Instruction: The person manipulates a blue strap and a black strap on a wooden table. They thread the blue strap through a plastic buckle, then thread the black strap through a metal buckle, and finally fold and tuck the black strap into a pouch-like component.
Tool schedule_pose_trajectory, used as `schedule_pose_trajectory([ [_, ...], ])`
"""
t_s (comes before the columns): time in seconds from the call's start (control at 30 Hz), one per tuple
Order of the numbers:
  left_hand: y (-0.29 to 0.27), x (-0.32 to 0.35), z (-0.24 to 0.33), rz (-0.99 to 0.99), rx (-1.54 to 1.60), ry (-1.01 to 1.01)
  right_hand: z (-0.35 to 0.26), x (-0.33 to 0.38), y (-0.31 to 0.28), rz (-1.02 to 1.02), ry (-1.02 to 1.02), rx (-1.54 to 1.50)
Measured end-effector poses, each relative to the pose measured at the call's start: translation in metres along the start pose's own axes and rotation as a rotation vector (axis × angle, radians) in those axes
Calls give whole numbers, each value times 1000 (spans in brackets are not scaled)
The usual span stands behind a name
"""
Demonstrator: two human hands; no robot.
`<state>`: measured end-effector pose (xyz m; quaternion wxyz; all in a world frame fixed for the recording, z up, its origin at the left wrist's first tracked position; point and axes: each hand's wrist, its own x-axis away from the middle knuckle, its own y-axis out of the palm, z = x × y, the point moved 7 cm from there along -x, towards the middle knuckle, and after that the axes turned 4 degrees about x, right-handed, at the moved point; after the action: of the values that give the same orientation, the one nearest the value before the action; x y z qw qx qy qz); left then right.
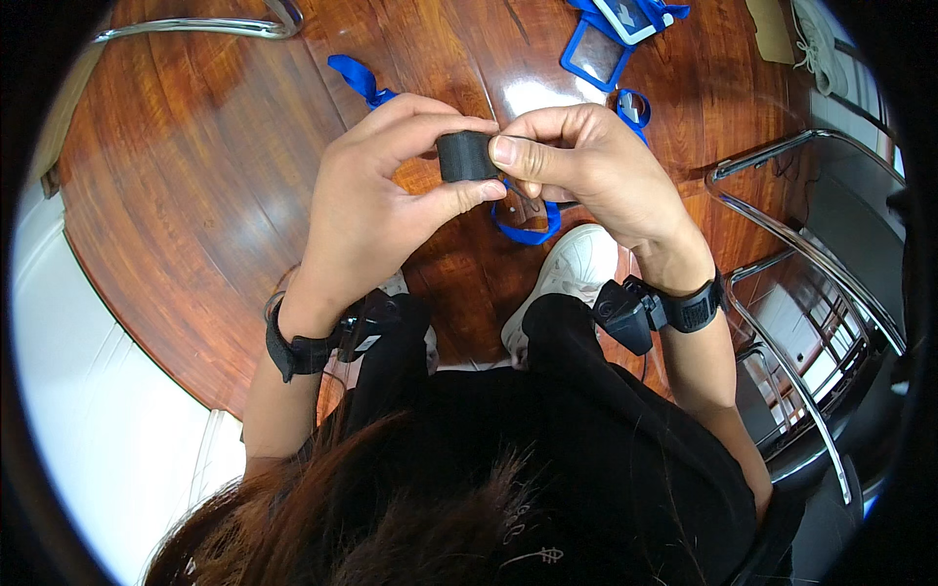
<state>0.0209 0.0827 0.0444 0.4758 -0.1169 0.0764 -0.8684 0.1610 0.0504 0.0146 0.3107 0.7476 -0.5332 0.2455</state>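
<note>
Two hands are in view, the left hand [376,200] and the right hand [596,171], and between them they pinch one small black roll [466,156]. Each wrist wears one black strap, two in all [296,350] [696,308], and the right one carries one small black device [625,313]. Below show two white shoes [576,269] [396,285], and farther off lie two blue-edged badge holders [596,54] [630,18] among blue lanyard ribbon [357,78], beside one chrome chair frame [801,244].

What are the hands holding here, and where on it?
A small black roll, pinched at its sides between both hands: left hand, right hand.
</note>
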Motion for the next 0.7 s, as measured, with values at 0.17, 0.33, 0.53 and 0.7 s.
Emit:
schedule_pose_trajectory([
  [0.17, 0, 0, 5, -17, -210, 54, -3, 2, -8, 105, -8, 235],
  [0.33, 6, -2, 7, -6, -487, 162, -9, 5, -9, 270, -97, 466],
  [0.53, 10, -1, 6, -12, -667, 131, -22, 11, 2, 297, -194, 627],
  [0.7, 12, 1, 8, -38, -824, 77, -30, 13, 16, 373, -255, 890],
])
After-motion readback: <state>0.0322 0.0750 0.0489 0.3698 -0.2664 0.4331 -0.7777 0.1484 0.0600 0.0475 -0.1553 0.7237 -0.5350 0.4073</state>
